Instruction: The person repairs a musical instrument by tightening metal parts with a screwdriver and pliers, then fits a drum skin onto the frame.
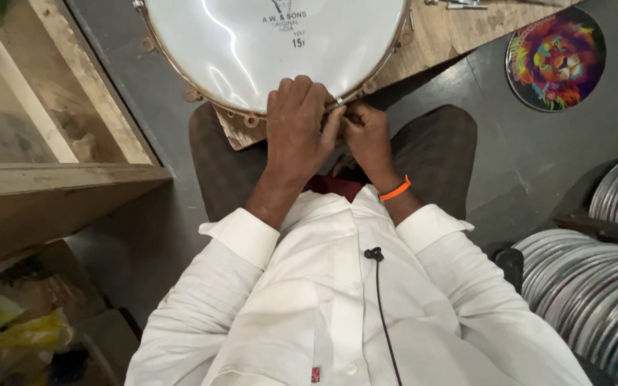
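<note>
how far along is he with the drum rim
Done: the white skin sits flat inside the metal hoop. In hand: the left hand presses the near edge while the right hand pinches a small metal piece there. Left: cannot tell; most of the hoop is out of view.

The big round white-skinned drum with the metal hoop (252, 43) runs off the top edge, so most of its far half is out of shot. Left hand (296, 121) lies over the rim and covers the spot underneath; only a tiny shiny metal bit (338, 101) pokes out by the fingertips, too small to make out. Right hand (368, 136) is half tucked behind the left, fingers mostly hidden, so can't tell what it's pinching. The stack of silvery round hoops (595, 286) is cut off at the right edge.
</note>
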